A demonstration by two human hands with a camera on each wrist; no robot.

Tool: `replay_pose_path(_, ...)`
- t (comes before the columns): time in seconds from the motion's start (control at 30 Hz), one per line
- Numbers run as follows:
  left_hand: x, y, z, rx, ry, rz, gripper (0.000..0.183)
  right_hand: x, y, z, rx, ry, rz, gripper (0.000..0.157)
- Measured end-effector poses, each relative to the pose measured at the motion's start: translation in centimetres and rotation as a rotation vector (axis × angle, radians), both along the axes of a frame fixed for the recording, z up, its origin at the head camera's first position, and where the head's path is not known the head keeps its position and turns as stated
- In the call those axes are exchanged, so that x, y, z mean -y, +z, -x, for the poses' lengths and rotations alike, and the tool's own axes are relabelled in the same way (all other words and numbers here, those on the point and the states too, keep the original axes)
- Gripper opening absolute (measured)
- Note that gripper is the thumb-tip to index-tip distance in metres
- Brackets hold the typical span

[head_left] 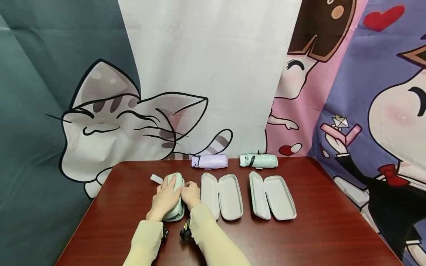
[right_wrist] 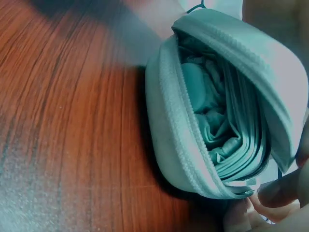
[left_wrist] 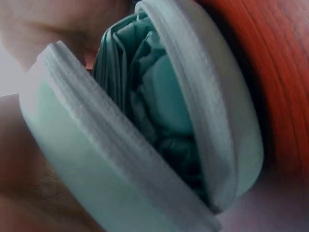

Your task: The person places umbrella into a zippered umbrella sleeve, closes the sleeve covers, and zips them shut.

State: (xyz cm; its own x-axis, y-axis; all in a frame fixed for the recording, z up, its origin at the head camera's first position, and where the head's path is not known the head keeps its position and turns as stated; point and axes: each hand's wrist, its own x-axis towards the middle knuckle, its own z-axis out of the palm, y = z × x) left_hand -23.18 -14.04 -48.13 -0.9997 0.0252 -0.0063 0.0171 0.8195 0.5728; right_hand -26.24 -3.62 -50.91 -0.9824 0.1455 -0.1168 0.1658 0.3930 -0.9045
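Note:
A mint-green zip case [head_left: 178,182] stands at the left of the table, its lid part-way down. Inside it lies a folded green umbrella [right_wrist: 231,116], also seen between the zipper edges in the left wrist view [left_wrist: 164,92]. My left hand [head_left: 166,197] rests over the lid with its fingers spread. At the case's right side my right hand [head_left: 191,194] has its fingers curled in. Its fingertips pinch at the zipper end [right_wrist: 244,191] on the case's rim; the small pull itself is mostly hidden by them.
Two more cases lie spread wide, one in the middle [head_left: 230,197] and one to the right [head_left: 281,197]. Behind them are a folded purple umbrella [head_left: 213,162] and a folded mint umbrella [head_left: 264,161]. A white tag [head_left: 156,179] sticks out beside the left hand.

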Motion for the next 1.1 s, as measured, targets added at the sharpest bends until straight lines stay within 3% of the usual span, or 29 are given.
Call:
replay_pose_path(0.53, -1.9, -0.7, -0.2, -0.04, 0.066, 0.132, 0.053, 0.0, -0.2, -0.2, -0.01, -0.017, 0.012, 0.019)
replay_pose_path(1.1, -2.9, -1.5, -0.1, -0.06, 0.075, 0.012, 0.049, -0.1, -0.1, -0.2, -0.005, -0.022, 0.022, 0.017)
